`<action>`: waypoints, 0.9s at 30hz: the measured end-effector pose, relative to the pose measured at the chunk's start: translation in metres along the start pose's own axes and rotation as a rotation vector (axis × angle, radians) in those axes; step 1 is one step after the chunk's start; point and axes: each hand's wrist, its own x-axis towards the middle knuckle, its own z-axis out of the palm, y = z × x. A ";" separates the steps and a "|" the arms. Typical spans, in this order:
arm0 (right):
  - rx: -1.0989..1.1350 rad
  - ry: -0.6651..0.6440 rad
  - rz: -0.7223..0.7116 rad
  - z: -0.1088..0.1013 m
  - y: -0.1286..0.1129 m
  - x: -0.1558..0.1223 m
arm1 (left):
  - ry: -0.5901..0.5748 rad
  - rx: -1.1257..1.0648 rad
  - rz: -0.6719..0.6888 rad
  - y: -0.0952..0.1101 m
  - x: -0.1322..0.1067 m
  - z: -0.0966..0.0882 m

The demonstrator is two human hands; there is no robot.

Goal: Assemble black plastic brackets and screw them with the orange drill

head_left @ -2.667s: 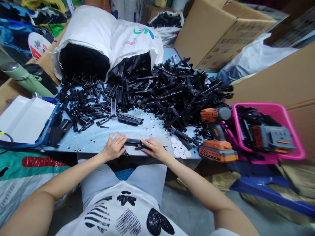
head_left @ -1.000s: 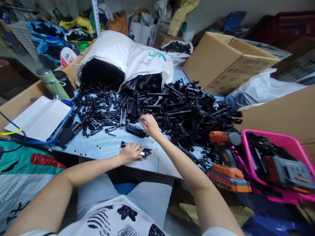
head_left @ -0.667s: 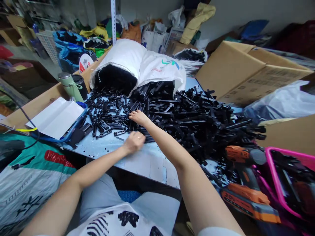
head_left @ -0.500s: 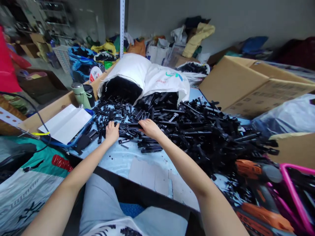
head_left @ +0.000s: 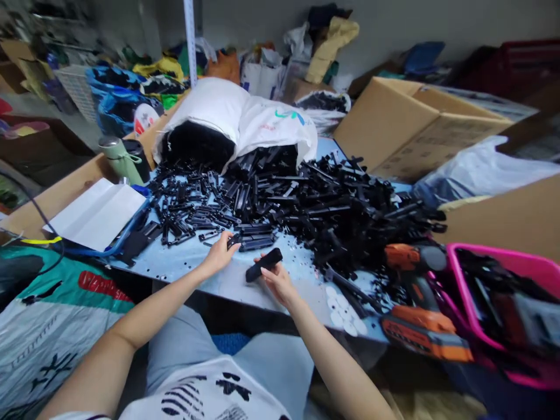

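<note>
My right hand (head_left: 279,281) is closed around a long black plastic part (head_left: 264,265), tilted over the front of the table. To its left, my left hand (head_left: 221,255) pinches a small black piece (head_left: 234,240) between thumb and fingers; its exact kind is hard to make out. Just beyond the hands lie several long black parts (head_left: 256,236) side by side. Behind them spreads a big heap of black plastic parts (head_left: 332,204), with smaller black pieces (head_left: 192,204) on the left.
Two white sacks (head_left: 210,102) spill black parts at the back. A green bottle (head_left: 120,160) and a blue tray with paper (head_left: 96,213) stand left. On the right are an orange cordless drill (head_left: 424,332), a pink basket (head_left: 459,291), white discs (head_left: 345,312) and a cardboard box (head_left: 406,128).
Both hands have come back from the heap toward the table's front edge. The right now holds a long black part, the left a small piece. The view has turned right.
</note>
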 end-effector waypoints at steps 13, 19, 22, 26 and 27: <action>-0.501 0.166 -0.162 -0.060 -0.019 -0.013 | -0.130 -0.311 -0.229 -0.007 -0.049 0.022; -1.464 -0.196 -0.462 -0.047 -0.031 -0.017 | -0.109 -0.326 -0.234 0.000 -0.052 0.026; -1.582 -0.265 -0.494 -0.024 -0.018 -0.009 | -0.115 -0.339 -0.219 0.007 -0.055 0.031; -1.258 0.004 -0.398 -0.004 -0.016 -0.007 | -0.125 -0.350 -0.165 0.020 -0.060 0.036; -1.109 0.020 -0.368 0.001 -0.018 -0.008 | -0.111 -0.353 -0.144 0.024 -0.060 0.037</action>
